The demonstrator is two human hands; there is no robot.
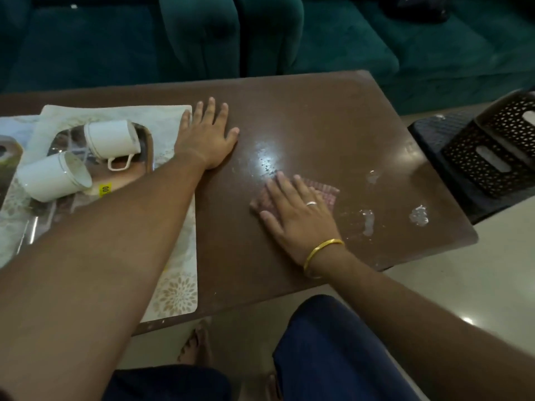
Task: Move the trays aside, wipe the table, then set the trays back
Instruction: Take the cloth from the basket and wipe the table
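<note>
White cups point(84, 157) lie tipped on the steel tray point(144, 140), pushed to the table's point(318, 111) left end; a forearm nudge could roll them off. Left hand point(207, 137) is spread flat, bracing. Right hand point(295, 215), fingers spread, presses the pink cloth point(327, 192); white smears point(418, 215) beyond risk being missed.

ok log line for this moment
phase: wiping | right hand: flat on cloth | left hand: flat on table | tray: left, cups tipped | smears: right

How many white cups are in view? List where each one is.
2. One cup lies tipped on the metal tray; the other cup lies tipped nearer the left edge. More may be hidden.
</note>
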